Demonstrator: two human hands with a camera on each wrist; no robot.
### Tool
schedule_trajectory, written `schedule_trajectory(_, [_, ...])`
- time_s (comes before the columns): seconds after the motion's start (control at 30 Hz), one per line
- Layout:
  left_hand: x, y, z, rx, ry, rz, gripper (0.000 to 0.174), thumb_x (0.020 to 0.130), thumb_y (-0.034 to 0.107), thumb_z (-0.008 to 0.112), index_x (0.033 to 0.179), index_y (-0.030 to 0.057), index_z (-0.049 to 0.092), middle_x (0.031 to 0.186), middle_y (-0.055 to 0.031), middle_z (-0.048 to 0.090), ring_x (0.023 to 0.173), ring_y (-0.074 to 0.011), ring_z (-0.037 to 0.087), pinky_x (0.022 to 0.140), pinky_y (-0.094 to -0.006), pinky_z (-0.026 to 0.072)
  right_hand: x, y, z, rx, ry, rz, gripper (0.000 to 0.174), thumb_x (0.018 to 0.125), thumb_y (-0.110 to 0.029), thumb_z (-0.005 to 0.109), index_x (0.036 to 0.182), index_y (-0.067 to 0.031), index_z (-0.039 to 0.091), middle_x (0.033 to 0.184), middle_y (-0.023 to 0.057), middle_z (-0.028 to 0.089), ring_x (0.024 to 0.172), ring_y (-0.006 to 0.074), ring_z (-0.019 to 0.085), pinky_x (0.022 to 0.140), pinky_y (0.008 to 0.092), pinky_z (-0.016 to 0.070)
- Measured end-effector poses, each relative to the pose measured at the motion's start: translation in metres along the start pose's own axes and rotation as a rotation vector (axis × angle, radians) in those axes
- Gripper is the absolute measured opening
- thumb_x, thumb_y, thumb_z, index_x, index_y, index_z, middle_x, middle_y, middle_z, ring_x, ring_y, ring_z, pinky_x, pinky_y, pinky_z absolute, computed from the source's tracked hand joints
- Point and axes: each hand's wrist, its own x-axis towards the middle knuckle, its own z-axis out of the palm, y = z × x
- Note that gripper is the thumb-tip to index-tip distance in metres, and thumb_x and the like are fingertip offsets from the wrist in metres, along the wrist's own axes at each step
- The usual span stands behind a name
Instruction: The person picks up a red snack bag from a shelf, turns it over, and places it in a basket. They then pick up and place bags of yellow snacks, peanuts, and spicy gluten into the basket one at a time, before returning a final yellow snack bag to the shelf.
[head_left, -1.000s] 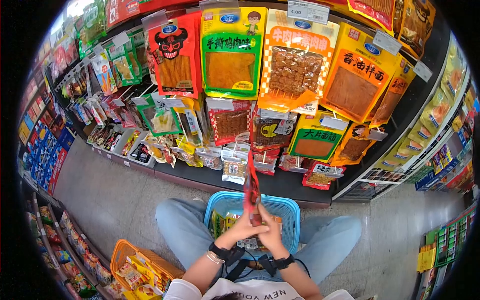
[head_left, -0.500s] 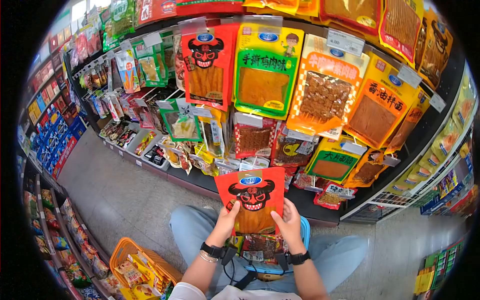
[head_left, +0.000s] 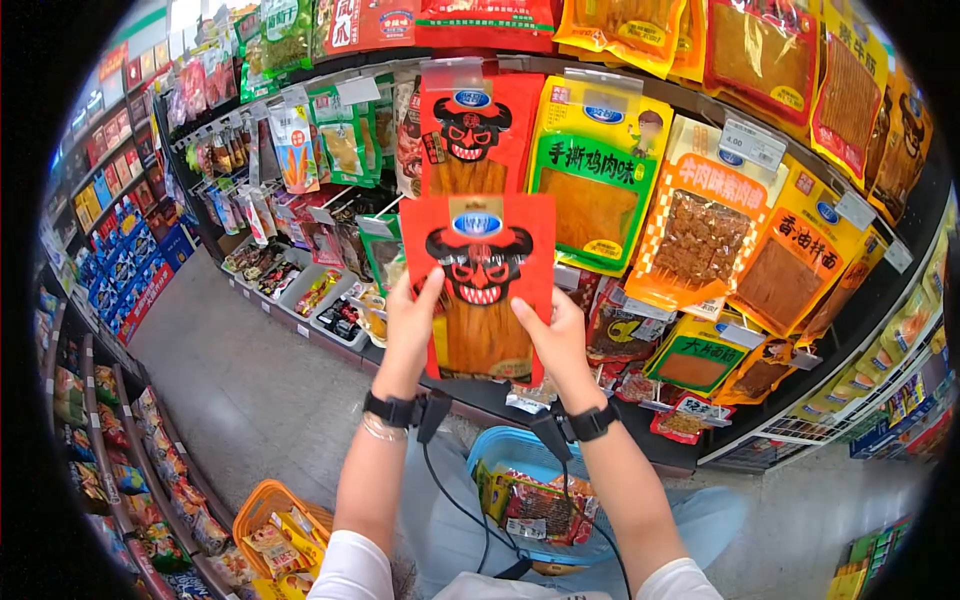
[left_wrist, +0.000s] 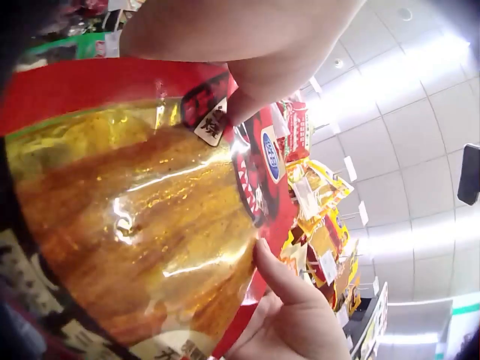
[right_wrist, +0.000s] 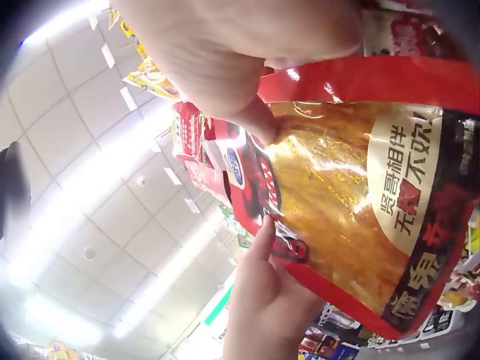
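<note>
Both hands hold up a red snack packet [head_left: 482, 300] with a black bull face and a see-through window over orange-brown strips. My left hand [head_left: 408, 325] grips its left edge, thumb on the front. On the opposite edge my right hand [head_left: 556, 335] pinches it the same way. The packet stands upright, front toward me, and overlaps the display in the head view. Just above it hangs a matching red packet [head_left: 470, 135] on the rack. In the left wrist view the strips [left_wrist: 142, 225] shine under the plastic; the fingers behind the packet are mostly hidden.
Beside the red one hang a yellow-green packet [head_left: 597, 170] and an orange-white packet [head_left: 698, 230]. Below, between the person's legs, sits a blue basket [head_left: 500, 445] with several packets inside. An orange basket [head_left: 262, 497] stands at the left, near a snack shelf [head_left: 150, 450].
The red packet was edge-on low over the blue basket, then turned to face me. Both hands have since raised it forward to the hanging packets. The view has shifted as well.
</note>
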Motion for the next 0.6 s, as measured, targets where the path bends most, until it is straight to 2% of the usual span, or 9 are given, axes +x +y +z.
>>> schedule_trajectory(0.1, [0.043, 0.011, -0.003, 0.028, 0.036, 0.007, 0.026, 0.091, 0.014, 0.060, 0.113, 0.0003, 0.059, 0.106, -0.0027, 0.064, 0.091, -0.0076, 0.058, 0.080, -0.0236, 0.0453, 0.036, -0.010, 0.020, 0.129, 0.007, 0.030, 0.022, 0.086, -0.008, 0.063, 0.107, 0.0008, 0.061, 0.100, 0.0040, 0.066, 0.089, 0.0079, 0.058, 0.079, 0.0252, 0.0459])
schedule_trajectory(0.23, [0.085, 0.028, -0.001, 0.055, 0.068, 0.025, 0.026, 0.089, 0.014, 0.062, 0.111, 0.0002, 0.061, 0.100, -0.0021, 0.066, 0.086, -0.0064, 0.059, 0.075, -0.0224, 0.0459, 0.082, -0.020, 0.032, 0.130, -0.049, 0.032, 0.026, 0.086, -0.005, 0.064, 0.110, 0.0006, 0.058, 0.107, 0.0059, 0.064, 0.095, 0.0105, 0.059, 0.085, 0.0269, 0.0459])
schedule_trajectory(0.37, [0.113, 0.033, -0.002, 0.035, 0.032, -0.011, 0.025, 0.088, 0.014, 0.063, 0.109, 0.0001, 0.062, 0.097, -0.0020, 0.067, 0.082, -0.0067, 0.060, 0.073, -0.0231, 0.0469, 0.131, -0.035, 0.041, 0.257, -0.001, -0.008, 0.027, 0.085, -0.006, 0.066, 0.109, 0.0002, 0.057, 0.107, 0.0075, 0.065, 0.094, 0.0122, 0.061, 0.083, 0.0279, 0.0486])
schedule_trajectory(0.47, [0.125, 0.023, 0.001, 0.006, 0.038, -0.018, 0.022, 0.087, 0.013, 0.065, 0.105, -0.0005, 0.063, 0.091, -0.0015, 0.067, 0.076, -0.0055, 0.059, 0.068, -0.0221, 0.0459, 0.163, -0.063, 0.050, 0.205, 0.018, -0.050, 0.028, 0.083, -0.007, 0.068, 0.108, -0.0004, 0.058, 0.108, 0.0073, 0.065, 0.092, 0.0126, 0.062, 0.081, 0.0280, 0.0497])
schedule_trajectory(0.5, [0.129, 0.022, 0.002, -0.003, 0.047, -0.010, 0.021, 0.087, 0.013, 0.065, 0.103, -0.0009, 0.064, 0.088, -0.0012, 0.067, 0.073, -0.0049, 0.058, 0.066, -0.0215, 0.0454, 0.173, -0.071, 0.052, 0.159, 0.049, -0.054, 0.032, 0.078, -0.009, 0.074, 0.105, -0.0006, 0.059, 0.102, 0.0076, 0.065, 0.088, 0.0117, 0.061, 0.077, 0.0279, 0.0503])
schedule_trajectory(0.6, [0.137, 0.018, 0.004, -0.034, 0.065, -0.005, 0.020, 0.087, 0.013, 0.065, 0.102, -0.0002, 0.064, 0.088, -0.0008, 0.067, 0.073, -0.0046, 0.058, 0.064, -0.0212, 0.0450, 0.201, -0.074, 0.061, -0.146, 0.218, -0.119, 0.037, 0.068, -0.016, 0.081, 0.097, -0.0036, 0.062, 0.089, 0.0070, 0.067, 0.080, 0.0125, 0.061, 0.068, 0.0267, 0.0492])
